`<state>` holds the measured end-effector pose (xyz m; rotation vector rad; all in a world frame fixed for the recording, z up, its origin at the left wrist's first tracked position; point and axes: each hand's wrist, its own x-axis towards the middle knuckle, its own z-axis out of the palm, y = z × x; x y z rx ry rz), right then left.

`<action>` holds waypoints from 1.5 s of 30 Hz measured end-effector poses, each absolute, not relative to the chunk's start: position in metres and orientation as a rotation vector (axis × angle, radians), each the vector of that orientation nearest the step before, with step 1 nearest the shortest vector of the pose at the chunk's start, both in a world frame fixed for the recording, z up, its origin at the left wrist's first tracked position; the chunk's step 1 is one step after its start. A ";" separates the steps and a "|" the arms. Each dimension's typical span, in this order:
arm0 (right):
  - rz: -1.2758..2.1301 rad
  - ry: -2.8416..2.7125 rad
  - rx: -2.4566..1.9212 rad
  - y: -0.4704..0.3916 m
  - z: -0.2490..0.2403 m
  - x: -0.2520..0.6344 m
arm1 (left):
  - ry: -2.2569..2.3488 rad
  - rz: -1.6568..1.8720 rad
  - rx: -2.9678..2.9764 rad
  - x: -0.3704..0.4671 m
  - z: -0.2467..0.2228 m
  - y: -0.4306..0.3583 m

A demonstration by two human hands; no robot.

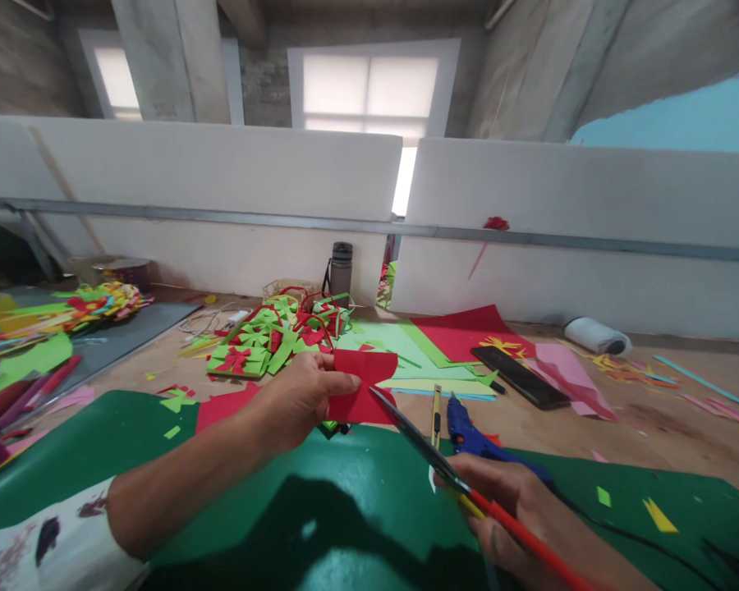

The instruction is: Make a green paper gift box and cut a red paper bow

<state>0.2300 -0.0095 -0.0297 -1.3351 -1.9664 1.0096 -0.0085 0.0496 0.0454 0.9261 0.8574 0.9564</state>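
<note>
Pinched between the thumb and fingers of my left hand (311, 392) is a piece of red paper (364, 404) with a rounded upper right part. My right hand (514, 513) is closed around the red and yellow handles of a pair of scissors (428, 451). The blades point up and left, and their tip is at the right part of the red paper. Whether the tip touches the paper I cannot tell. Both hands are above a green mat (234, 484). Another red sheet (227, 406) lies behind my left forearm.
Behind my hands are a pile of green and red paper pieces (277, 332), a bottle (341, 271) and stacked coloured sheets (461, 332). A yellow cutter (437, 414), blue glue gun (468, 431) and black phone (520, 377) lie right. Paper flowers (107, 304) sit far left.
</note>
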 end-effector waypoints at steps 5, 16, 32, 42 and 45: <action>1.001 -1.974 -1.329 -0.009 -0.032 0.231 | 0.830 0.967 0.936 -0.008 0.044 0.051; 1.044 -2.011 -1.317 -0.010 -0.025 0.230 | 0.856 0.970 0.913 -0.007 0.043 0.050; 1.074 -1.992 -1.373 -0.012 -0.022 0.230 | 0.864 0.968 0.892 -0.007 0.042 0.052; 1.096 -2.000 -1.350 -0.015 -0.019 0.228 | 0.862 0.984 0.883 -0.006 0.041 0.052; 1.093 -1.973 -1.374 -0.015 -0.018 0.228 | 0.850 0.971 0.891 -0.007 0.041 0.052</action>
